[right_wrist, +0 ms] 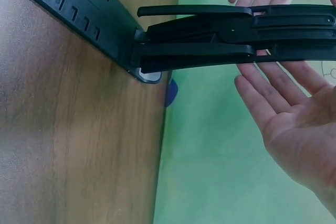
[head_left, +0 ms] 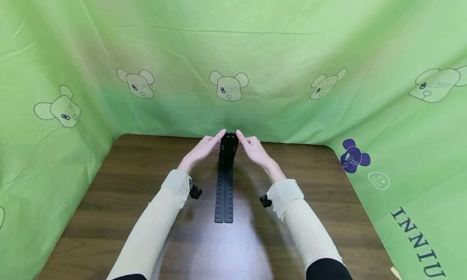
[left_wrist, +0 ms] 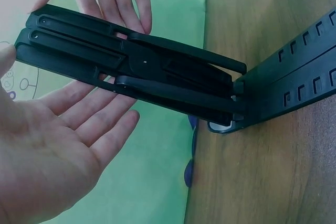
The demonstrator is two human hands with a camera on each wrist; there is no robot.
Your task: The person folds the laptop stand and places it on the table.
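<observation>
A black folding stand (head_left: 228, 150) stands on the table in front of me. Its notched base (head_left: 220, 199), two strips side by side, lies flat and points toward me, while the hinged panel (left_wrist: 79, 45) rises at the far end. Two narrow struts (left_wrist: 178, 95) run along the panel down to the hinge. My left hand (head_left: 202, 149) holds the panel's upper left edge, thumb at the top corner and fingers behind. On the opposite edge my right hand (head_left: 256, 151) grips in mirror fashion, its fingers (right_wrist: 275, 90) passing behind the panel.
The brown wooden table (head_left: 310, 215) ends just behind the stand. A green curtain (head_left: 270, 110) printed with bear heads hangs along the back and both sides. Small black cameras (head_left: 195, 191) sit at both wrists.
</observation>
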